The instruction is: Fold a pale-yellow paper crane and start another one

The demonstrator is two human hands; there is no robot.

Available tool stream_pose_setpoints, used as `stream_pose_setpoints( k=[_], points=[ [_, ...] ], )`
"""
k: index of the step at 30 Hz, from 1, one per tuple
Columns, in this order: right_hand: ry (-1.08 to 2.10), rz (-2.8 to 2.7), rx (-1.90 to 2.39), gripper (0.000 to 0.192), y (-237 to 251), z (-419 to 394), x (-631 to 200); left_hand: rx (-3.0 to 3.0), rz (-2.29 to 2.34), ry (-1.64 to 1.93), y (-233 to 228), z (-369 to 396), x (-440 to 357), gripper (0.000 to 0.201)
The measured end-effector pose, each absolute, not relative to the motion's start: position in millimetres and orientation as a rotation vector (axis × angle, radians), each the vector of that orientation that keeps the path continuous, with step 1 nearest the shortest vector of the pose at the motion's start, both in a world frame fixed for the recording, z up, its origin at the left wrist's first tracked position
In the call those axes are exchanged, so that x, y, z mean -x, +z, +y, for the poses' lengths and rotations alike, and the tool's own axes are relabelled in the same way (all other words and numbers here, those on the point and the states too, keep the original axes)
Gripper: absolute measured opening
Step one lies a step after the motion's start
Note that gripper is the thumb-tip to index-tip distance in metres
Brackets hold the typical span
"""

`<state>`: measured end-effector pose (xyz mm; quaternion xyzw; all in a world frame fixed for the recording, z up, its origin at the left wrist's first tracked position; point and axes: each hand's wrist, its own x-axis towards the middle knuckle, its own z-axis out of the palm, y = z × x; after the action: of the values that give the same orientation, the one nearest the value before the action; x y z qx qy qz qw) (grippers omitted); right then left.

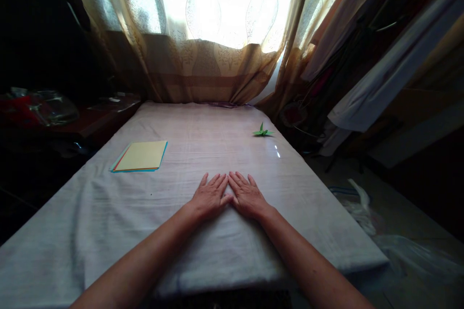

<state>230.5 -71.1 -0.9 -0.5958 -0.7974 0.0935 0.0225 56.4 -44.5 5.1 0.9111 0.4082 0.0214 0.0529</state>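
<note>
The left hand [210,198] and right hand [248,198] lie palm-down side by side on the cloth-covered bench [203,251], index fingers and thumbs touching, fingers flat and spread, gripping nothing. A stack of coloured paper [140,157], yellow sheet uppermost, rests on the cloth at ten o'clock from the hands, well apart. A small green folded paper figure [263,132] sits at one o'clock, near the bench's far right edge. Curtains [203,67] hang beyond at twelve o'clock.

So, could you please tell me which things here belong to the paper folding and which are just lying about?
In hand:
left hand and right hand, flat on the cloth-covered table, empty
stack of coloured paper
green folded paper figure

Lying about:
curtain
clear plastic bags on the floor
</note>
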Motion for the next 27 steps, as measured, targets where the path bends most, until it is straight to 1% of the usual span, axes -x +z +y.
stream_pose_setpoints(
  k=[4, 10, 15, 19, 23, 27],
  points=[
    [0.283, -2.447, 1.837, 0.063, -2.4, -71.2, -230.3, -2.748, 1.244, 0.053, -5.5, -49.8, -40.5, 0.065],
    [0.296, -2.441, 1.831, 0.064, -0.1, -70.6, -229.7, -2.774, 1.264, 0.082, -6.7, -60.5, -15.5, 0.059],
    [0.286, -2.417, 1.84, 0.064, 2.4, -71.2, -228.0, -2.771, 1.285, 0.097, -4.2, -63.4, -16.1, 0.059],
    [0.196, -2.404, 1.77, 0.063, 2.1, -70.7, -218.8, -2.751, 1.286, 0.078, -1.2, -64.8, -18.0, 0.06],
    [0.261, -2.476, 1.698, 0.06, 0.4, -68.1, -212.3, -2.725, 1.299, 0.047, -0.4, -65.4, -17.8, 0.06],
    [0.288, -2.458, 1.77, 0.062, -0.7, -68.1, -221.8, -2.721, 1.304, 0.043, 0.1, -65.4, -17.8, 0.059]
  ],
)
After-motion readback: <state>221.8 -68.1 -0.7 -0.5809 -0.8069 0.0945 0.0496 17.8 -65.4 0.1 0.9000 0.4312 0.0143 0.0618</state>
